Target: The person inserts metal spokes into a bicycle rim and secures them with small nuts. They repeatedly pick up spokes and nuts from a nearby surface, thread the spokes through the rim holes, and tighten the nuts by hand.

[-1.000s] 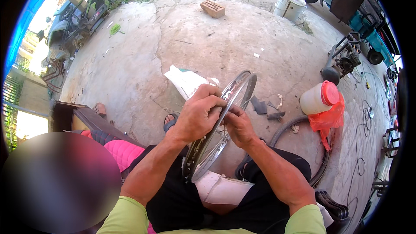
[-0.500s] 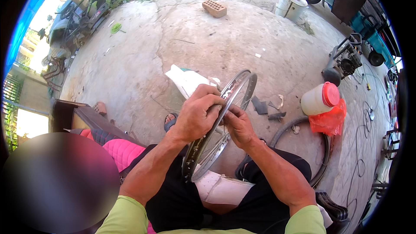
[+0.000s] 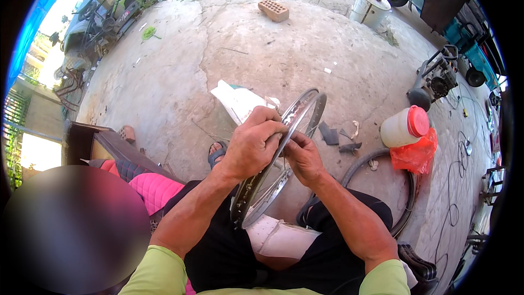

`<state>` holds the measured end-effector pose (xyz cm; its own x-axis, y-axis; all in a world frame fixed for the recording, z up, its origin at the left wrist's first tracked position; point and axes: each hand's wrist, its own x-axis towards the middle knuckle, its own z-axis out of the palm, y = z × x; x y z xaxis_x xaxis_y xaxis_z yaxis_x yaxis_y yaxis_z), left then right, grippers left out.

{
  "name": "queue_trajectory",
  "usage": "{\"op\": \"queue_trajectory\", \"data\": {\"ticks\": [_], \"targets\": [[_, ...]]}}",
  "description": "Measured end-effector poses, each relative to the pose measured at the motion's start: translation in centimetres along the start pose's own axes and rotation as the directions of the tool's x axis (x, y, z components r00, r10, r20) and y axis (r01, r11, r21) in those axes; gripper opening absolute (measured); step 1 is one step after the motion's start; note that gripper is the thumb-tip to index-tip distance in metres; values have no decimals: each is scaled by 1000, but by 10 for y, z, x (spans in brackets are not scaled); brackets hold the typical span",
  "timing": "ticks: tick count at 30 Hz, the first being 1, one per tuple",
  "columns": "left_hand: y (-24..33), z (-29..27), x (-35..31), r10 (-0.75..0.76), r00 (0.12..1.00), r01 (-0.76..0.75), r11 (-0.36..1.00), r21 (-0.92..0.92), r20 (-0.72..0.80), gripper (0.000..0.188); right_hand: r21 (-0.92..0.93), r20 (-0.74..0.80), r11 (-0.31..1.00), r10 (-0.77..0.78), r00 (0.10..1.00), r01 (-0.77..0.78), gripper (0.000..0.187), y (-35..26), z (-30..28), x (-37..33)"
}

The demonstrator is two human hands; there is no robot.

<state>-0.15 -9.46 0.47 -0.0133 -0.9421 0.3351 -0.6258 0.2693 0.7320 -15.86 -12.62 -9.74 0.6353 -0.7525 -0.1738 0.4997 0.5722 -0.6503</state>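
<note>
A bicycle wheel (image 3: 248, 202) with a metal rim and thin spokes stands tilted between my knees, with no tyre on it. My left hand (image 3: 251, 145) is closed on the upper part of the rim, thumb and fingers bent around its edge. Opposite it, my right hand (image 3: 304, 157) has its fingers pinched together against the rim's right side, among the spokes. Those fingertips are partly hidden by the rim, so any small part between them does not show. Under the wheel, a pale cloth or pad (image 3: 284, 237) lies across my lap.
A white sack (image 3: 237, 102) lies beyond the wheel. Dark rubber scraps (image 3: 328, 133), a loose tyre (image 3: 406, 216), a red-lidded jug (image 3: 397, 128) and a red plastic bag (image 3: 416, 155) are at the right. A compressor (image 3: 434, 79) stands farther off. A brick (image 3: 273, 10) lies ahead.
The view has shifted slightly. Both hands stay on the wheel in nearly the same pose, with only a slight shift of the right fingers.
</note>
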Motion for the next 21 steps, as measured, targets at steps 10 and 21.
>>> {"op": "queue_trajectory", "data": {"ticks": [10, 21], "targets": [[0, 1, 0, 27, 1000, -27, 999, 25, -1, 19, 19, 33, 1000, -10, 999, 9, 25, 0, -1, -1], [0, -3, 0, 42, 998, -42, 999, 0, 52, 22, 23, 2, 1000, 13, 1000, -13, 23, -4, 3, -3]]}}
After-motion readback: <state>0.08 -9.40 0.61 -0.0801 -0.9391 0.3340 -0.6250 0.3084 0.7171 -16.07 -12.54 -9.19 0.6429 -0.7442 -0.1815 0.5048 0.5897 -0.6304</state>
